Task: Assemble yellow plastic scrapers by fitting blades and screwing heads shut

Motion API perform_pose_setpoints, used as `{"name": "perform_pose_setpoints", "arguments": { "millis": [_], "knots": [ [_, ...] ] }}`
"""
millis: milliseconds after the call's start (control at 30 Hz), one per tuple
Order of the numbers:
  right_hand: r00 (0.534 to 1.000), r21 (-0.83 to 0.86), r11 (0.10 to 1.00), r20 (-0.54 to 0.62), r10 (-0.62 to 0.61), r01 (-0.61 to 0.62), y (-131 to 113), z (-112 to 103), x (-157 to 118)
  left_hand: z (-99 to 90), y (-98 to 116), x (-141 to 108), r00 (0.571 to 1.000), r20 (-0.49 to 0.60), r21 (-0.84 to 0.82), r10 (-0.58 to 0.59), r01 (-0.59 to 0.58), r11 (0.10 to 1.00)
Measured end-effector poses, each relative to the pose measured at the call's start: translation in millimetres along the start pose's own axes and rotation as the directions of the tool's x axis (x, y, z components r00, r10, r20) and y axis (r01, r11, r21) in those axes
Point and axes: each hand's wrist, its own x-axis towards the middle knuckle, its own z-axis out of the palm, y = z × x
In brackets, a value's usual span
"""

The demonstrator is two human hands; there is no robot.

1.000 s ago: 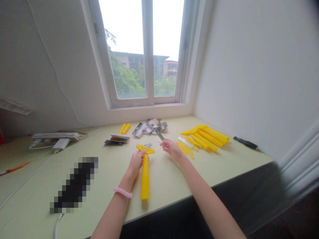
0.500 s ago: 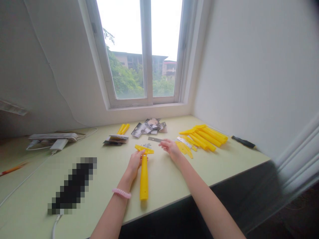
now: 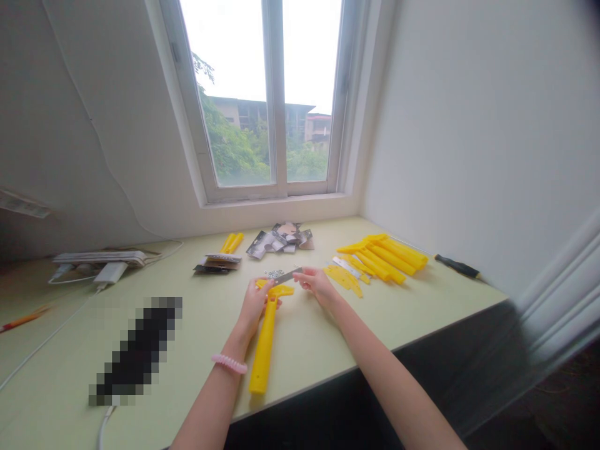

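My left hand (image 3: 254,304) is closed around the neck of a yellow scraper (image 3: 263,350), just below its wide head. The scraper's handle points down toward the table's front edge, tilted slightly left. Between the fingers of my right hand (image 3: 319,285) is the right end of a thin grey metal blade (image 3: 285,277). The blade lies along the top of the scraper head, its left end by my left thumb; whether it touches the head I cannot tell. Small metal screws (image 3: 274,274) lie in a pile just behind the head.
More yellow scraper handles (image 3: 387,256) and flat yellow pieces (image 3: 344,278) lie to the right, near a black screwdriver (image 3: 457,267). Printed packages (image 3: 281,240) sit under the window. On the left are a stack of dark cards (image 3: 216,264), a power strip (image 3: 100,257) and a pixelated dark object (image 3: 140,350).
My right hand has brought the blade left and down to the scraper head. The scraper has tilted, its handle end swinging left and nearer to me.
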Motion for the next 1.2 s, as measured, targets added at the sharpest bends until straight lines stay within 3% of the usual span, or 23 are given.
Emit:
{"name": "perform_pose_setpoints", "arguments": {
  "millis": [133, 533, 1000, 1200],
  "knots": [
    [0.999, 0.058, 0.998, -0.016, -0.03, 0.031, -2, 0, 0, -0.1, -3, 1, 0.994, 0.063, 0.045, 0.087, -0.09, 0.995],
    [0.997, 0.043, 0.996, 0.011, -0.078, 0.077, -4, 5, -2, -2.9, -5, 1, 0.978, 0.202, 0.19, 0.06, -0.099, 0.977],
    [0.992, -0.036, 0.995, 0.091, -0.089, 0.093, -1, 11, -6, -7.0, -1, -4, 0.953, 0.302, 0.124, 0.024, -0.064, 0.99],
    [0.995, 0.011, 0.995, -0.008, -0.099, 0.099, -2, 11, -4, -2.6, 0, -9, 0.944, 0.328, 0.074, 0.036, -0.064, 0.995]
  ]
}}
